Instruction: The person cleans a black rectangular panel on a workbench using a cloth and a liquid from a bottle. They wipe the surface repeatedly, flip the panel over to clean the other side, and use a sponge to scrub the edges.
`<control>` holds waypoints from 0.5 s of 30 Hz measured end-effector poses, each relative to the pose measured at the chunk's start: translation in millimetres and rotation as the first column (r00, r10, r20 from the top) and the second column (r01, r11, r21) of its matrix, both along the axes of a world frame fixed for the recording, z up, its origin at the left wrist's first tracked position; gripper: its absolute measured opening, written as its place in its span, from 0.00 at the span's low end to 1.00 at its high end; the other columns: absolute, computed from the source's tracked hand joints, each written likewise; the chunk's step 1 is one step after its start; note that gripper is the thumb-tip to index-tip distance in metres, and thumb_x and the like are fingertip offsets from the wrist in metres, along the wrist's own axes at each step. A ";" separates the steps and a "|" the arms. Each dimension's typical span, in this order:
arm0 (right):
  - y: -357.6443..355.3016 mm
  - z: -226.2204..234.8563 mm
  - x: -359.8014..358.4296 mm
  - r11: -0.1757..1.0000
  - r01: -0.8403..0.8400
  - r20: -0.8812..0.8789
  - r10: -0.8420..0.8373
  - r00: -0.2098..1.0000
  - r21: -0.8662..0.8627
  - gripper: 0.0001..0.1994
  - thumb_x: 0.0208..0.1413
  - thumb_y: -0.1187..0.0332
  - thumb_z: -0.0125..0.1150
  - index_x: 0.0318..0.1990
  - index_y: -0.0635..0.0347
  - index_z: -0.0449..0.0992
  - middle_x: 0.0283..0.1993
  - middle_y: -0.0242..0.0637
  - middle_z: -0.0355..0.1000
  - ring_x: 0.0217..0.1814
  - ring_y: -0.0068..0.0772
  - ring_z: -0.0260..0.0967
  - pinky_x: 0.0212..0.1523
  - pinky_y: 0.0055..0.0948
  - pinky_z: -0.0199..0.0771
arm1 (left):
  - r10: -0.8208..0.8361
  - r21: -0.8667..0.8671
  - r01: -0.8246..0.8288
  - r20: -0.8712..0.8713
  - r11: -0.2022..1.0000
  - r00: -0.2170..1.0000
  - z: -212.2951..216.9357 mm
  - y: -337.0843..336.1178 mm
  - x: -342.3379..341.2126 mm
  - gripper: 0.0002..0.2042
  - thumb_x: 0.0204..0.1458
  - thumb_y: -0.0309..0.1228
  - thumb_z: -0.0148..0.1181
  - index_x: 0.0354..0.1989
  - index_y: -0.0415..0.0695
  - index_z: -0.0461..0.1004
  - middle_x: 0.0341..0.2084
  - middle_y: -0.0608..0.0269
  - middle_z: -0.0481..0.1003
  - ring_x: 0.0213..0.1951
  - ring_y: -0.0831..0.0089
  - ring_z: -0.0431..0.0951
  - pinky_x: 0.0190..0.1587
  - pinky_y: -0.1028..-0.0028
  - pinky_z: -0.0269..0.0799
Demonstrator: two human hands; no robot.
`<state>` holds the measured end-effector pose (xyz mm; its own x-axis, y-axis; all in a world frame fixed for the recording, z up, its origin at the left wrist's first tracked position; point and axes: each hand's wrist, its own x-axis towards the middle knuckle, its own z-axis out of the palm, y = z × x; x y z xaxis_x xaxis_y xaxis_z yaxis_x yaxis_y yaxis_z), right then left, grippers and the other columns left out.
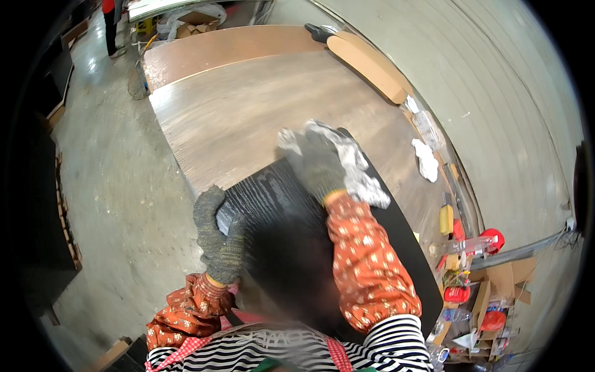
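1. The black panel (pixel 263 189) lies before you on the table (pixel 229 111), its far end showing; a dark blur hides part of its near half.
2. Your gloved left hand (pixel 218 239) is at the panel's left edge, thumb and fingers parted, seemingly to steady it; I cannot tell whether they clamp it.
3. Your gloved right hand (pixel 317 166) lies over a rag (pixel 365 186) at the panel's far end, perhaps for even pressure; blur hides any pinch.
4. A white cloth (pixel 425 161) lies right of the panel, apart from it, probably within reach.

Workshop: scuffed grey floor (pixel 118 204), wood-grain worktop (pixel 242 99), cluttered cardboard boxes (pixel 499 274).
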<state>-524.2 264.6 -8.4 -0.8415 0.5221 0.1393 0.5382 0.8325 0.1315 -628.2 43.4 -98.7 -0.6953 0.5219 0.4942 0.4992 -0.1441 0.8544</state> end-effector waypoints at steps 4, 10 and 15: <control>8.3 -21.8 10.1 0.995 0.043 -0.388 -0.004 0.922 0.092 0.24 0.60 0.53 0.58 0.58 0.55 0.70 0.57 0.51 0.67 0.57 0.54 0.66 0.59 0.46 0.65 | -0.010 0.000 0.010 0.029 1.000 1.000 4.6 6.4 -0.6 0.27 0.53 0.27 0.62 0.62 0.35 0.62 0.59 0.50 0.66 0.61 0.58 0.66 0.66 0.61 0.59; -70.1 -10.2 177.8 0.971 0.238 -0.323 -0.234 0.917 -0.026 0.26 0.61 0.54 0.57 0.61 0.60 0.69 0.63 0.53 0.66 0.64 0.56 0.64 0.62 0.47 0.64 | 0.012 0.059 -0.012 -0.010 0.998 1.000 1.1 13.1 -3.5 0.27 0.52 0.24 0.62 0.61 0.36 0.63 0.58 0.51 0.67 0.59 0.59 0.68 0.66 0.62 0.60; -81.6 0.6 190.3 0.896 0.444 -0.202 -0.440 0.875 -0.029 0.24 0.61 0.56 0.57 0.60 0.60 0.70 0.59 0.54 0.69 0.62 0.57 0.64 0.63 0.49 0.62 | 0.019 0.041 -0.015 -0.094 0.999 0.995 0.8 15.4 2.3 0.26 0.52 0.22 0.62 0.60 0.37 0.64 0.57 0.51 0.66 0.59 0.59 0.68 0.65 0.63 0.61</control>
<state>-333.8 182.9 -7.8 -0.4774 0.8291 0.2910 0.8660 0.5001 -0.0043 -625.9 58.8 -98.0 -0.6527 0.4892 0.5785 0.5803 -0.1680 0.7969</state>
